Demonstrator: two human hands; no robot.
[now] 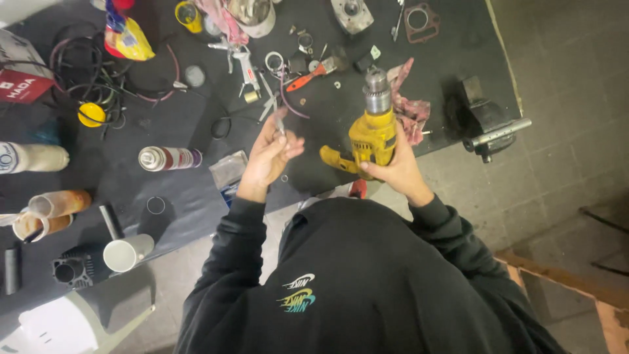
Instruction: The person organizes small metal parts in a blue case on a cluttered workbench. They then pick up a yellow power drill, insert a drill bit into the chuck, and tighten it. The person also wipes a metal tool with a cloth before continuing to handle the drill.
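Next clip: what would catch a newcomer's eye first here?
The yellow drill stands out at centre, chuck pointing up, gripped by the right hand at the edge of the dark workbench. Beside it, the left hand pinches a thin metal bit. A grey vise sits at the bench's right corner, and a spray can lies on its side to the left.

Yellow electric drill [372, 134], silver chuck pointing away over dark counter [164, 131], body gripped in right hand [396, 172]. Thin, short grey metal bit [280, 123] pinched upright in left hand [270, 157], just left of drill.
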